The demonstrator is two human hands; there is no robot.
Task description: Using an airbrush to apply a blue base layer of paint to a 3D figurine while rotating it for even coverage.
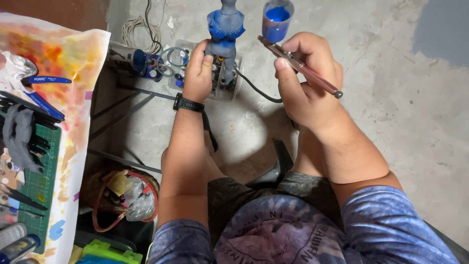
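**Figure in one hand, airbrush in the other**

My left hand (198, 73) is closed around the legs of the grey figure (223, 34), keeping my fingers off its blue upper half and holding it out over the concrete floor (391, 98), away from the counter (73, 73). My right hand (305, 80) grips the airbrush (300, 66) like a pen, nozzle toward the figure, blue paint cup (276, 19) upright.
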